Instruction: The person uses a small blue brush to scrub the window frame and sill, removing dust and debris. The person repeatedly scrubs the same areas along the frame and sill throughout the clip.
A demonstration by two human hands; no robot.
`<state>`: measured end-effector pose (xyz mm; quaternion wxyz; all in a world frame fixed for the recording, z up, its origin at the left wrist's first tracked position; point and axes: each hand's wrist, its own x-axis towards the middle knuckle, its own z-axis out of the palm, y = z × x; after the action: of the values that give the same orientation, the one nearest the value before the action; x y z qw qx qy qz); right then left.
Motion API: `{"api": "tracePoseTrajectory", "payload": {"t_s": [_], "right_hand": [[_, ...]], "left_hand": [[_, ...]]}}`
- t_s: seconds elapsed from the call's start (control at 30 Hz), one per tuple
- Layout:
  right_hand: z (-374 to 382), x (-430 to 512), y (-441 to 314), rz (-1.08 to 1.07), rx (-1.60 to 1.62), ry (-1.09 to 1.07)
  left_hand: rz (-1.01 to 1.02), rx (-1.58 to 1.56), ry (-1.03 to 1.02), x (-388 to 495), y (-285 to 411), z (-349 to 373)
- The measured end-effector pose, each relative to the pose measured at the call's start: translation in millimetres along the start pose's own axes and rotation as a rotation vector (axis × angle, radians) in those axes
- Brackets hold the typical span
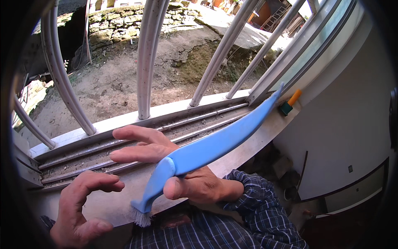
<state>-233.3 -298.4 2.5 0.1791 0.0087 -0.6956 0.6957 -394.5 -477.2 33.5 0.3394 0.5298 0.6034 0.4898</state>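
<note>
A blue plastic brush (214, 144) runs diagonally over the inner window ledge, its flat tapered handle reaching up to the right. From its lower-left head, white bristles (143, 218) point down near the ledge's inner edge. My right hand (199, 183) holds the brush near the joint between handle and head. The thumb lies below it, while two fingers stretch out past its far side above the track. The brush covers part of that hand. To the left, my left hand (82, 208) is empty, thumb and fingers curved apart, a short way from the brush head.
Metal sliding-window tracks (186, 135) hold dirt and grit. Beyond them stand white security bars (146, 62). A small green tool with an orange handle (290, 102) lies at the ledge's right end, beside a glass sash (314, 53). A white wall (335, 124) rises at right.
</note>
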Motion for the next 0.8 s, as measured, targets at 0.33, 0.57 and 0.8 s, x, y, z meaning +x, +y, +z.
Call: {"api": "tracePoseTrajectory", "payload": {"t_s": [0.33,0.57,0.8], "right_hand": [[-62,-63,-4,-0.162,-0.148,0.267],[-157,-164,14,-0.434,-0.985,0.866],[-188,-178,32,-0.549,-1.179,0.845]], "left_hand": [[0.055,-0.136,-0.286,88,31,82],[0.266,0.772,-0.094,154,29,110],[0.367,1.006,-0.087,197,19,160]]}}
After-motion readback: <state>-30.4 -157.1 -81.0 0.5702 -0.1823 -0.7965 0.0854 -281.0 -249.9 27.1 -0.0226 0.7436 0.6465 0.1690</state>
